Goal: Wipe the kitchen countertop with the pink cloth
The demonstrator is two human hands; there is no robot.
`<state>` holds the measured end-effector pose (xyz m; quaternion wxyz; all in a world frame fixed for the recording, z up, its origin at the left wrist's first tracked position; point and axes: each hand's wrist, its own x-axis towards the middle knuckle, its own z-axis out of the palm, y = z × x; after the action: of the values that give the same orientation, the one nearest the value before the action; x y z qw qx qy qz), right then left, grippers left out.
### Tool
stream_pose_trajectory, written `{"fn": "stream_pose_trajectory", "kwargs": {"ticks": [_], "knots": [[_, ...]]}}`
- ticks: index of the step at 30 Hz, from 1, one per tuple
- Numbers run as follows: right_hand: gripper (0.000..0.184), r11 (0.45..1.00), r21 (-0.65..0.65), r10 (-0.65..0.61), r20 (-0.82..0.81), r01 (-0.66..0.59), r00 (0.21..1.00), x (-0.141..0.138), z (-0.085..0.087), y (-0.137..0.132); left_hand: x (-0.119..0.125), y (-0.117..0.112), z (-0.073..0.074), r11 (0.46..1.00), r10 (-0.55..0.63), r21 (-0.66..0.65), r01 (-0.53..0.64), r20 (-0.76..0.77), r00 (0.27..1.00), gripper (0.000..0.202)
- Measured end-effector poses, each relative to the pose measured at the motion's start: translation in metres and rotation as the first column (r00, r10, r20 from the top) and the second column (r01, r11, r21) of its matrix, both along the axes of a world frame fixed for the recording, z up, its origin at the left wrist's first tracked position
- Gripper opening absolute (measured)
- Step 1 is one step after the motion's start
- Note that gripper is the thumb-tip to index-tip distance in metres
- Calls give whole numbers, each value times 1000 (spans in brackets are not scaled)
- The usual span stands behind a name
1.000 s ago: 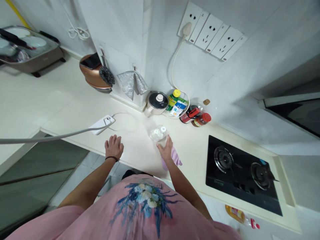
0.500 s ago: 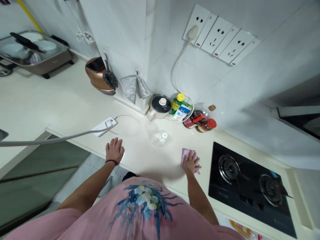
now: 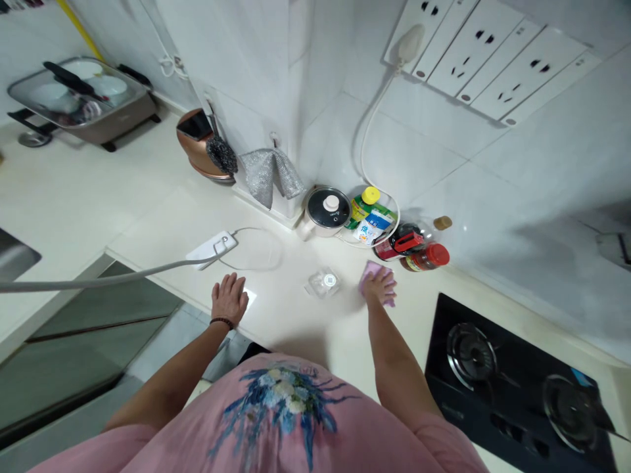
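Cloth vs 0.5 s ago: pink cloth (image 3: 371, 269) + R hand (image 3: 380, 287) now farther fwd, nearer the wall & bottles; cloth under same palm.
R hand vs 1 s ago: now apart from clear container (image 3: 323, 282), off to its R side.
L hand vs both: L hand (image 3: 229, 299) approx same spot.
Bottles/jar: red-capped dark bottle (image 3: 394, 246) just beyond R fingers; red-lidded jar (image 3: 424, 257) beyond & slightly R of them. Both stand betw. R fingers & wall, so in the way fwd.
Container: on counter (image 3: 280, 328), near L of R fingers, betw. the two hands; contents unclear.
Pot: lidded pot (image 3: 318, 223) beyond R fingers, to L; yellow-capped bottle (image 3: 362, 209) & packet (image 3: 371, 230) next to it, also fwd of R fingers.
Hob: black hob (image 3: 517, 384), R of R fingers & closer to body, apart.
Block: white block (image 3: 210, 251) w/ grey cord (image 3: 123, 281), just beyond L fingertips, slightly L.
R pose: palm down on cloth, fingers spread, cloth edges showing round them; no pinch seen. Forearm reaches fwd from lower R.
L pose: palm down nr counter's front edge, fingers extended, slightly apart, pointing to wall; holds nothing visible. Dark bracelet (image 3: 221, 322) behind, at wrist.
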<state>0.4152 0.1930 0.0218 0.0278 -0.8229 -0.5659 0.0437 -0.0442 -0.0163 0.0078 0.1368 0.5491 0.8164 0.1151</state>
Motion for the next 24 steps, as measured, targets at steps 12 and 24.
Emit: {"fn": "stream_pose_trajectory", "kwargs": {"ticks": [12,24], "knots": [[43,875,164,484,-258,-456,836,-77,-13,11,0,-1,3,1000,5,-13,-5,-42,999,58],[65,990,50,128,92,-133,987,140,-6,-21,1,-2,0,1000,23,12,-23,-27,999,61]]}}
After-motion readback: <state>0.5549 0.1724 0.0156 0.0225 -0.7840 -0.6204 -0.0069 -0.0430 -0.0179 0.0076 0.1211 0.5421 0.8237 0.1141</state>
